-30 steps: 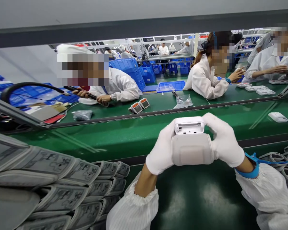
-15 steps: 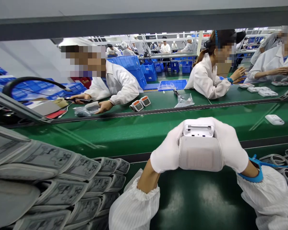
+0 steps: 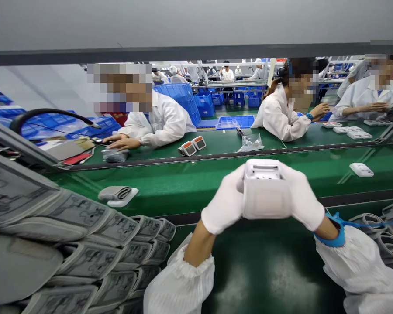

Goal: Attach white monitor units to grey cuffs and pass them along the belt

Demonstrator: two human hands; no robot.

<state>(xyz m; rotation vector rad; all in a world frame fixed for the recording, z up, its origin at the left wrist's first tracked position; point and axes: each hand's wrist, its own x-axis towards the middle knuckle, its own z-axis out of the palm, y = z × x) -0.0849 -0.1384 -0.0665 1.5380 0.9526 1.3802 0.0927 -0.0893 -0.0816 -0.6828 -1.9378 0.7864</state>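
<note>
Both my hands wear white gloves and hold a white cuff monitor (image 3: 264,188) in front of me, above the green conveyor belt (image 3: 196,196). Its grey fabric cuff is wrapped around the body, and motion blur hides its details. My left hand (image 3: 224,199) grips one side and my right hand (image 3: 303,198) grips the other. A blue strap circles my right wrist. On the belt to my left lies a white unit with a rolled grey cuff (image 3: 118,195), well apart from my hands.
Grey printed cuffs (image 3: 78,248) form a tall stack at lower left, and coiled grey cuffs (image 3: 388,235) lie at right. A white unit (image 3: 361,169) sits on the belt. Co-workers sit across a green bench (image 3: 216,146) with small devices; blue crates (image 3: 173,93) stand behind.
The held monitor now shows blurred and tilted, its cuff less distinct. A white unit with a grey cuff has appeared on the belt at left. The view has shifted, and the far co-worker's hands have moved.
</note>
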